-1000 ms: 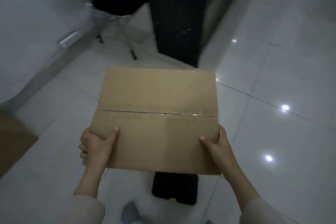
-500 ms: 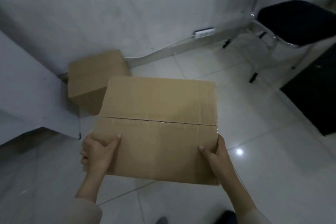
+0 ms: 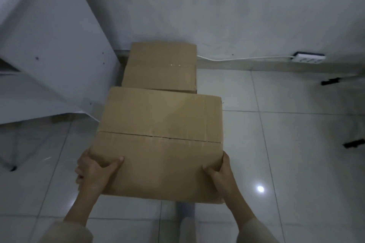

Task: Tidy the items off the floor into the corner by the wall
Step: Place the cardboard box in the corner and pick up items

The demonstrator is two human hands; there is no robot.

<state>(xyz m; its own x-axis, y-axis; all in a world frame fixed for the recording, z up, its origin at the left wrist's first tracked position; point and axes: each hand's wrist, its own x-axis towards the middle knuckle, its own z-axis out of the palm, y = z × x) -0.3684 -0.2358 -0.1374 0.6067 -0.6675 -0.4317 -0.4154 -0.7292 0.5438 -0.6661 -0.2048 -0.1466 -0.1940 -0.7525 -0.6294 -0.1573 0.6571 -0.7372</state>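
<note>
Left hand (image 3: 94, 171) and right hand (image 3: 221, 173) grip the near corners of a large cardboard box (image 3: 162, 144), thumbs on top. Box sits in front of a smaller cardboard box (image 3: 161, 67) against the wall (image 3: 217, 6). Power strip (image 3: 309, 58) right of smaller box.

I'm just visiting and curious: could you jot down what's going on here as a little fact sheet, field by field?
carried box: large cardboard box, flaps closed, held level in front of the person
left hand: grips the box's near left corner, thumb on top
right hand: grips the near right corner, thumb on top
second box: smaller box on the floor against the wall, beyond the carried one
white panel: leans at the left
power strip: by the wall, right
</note>
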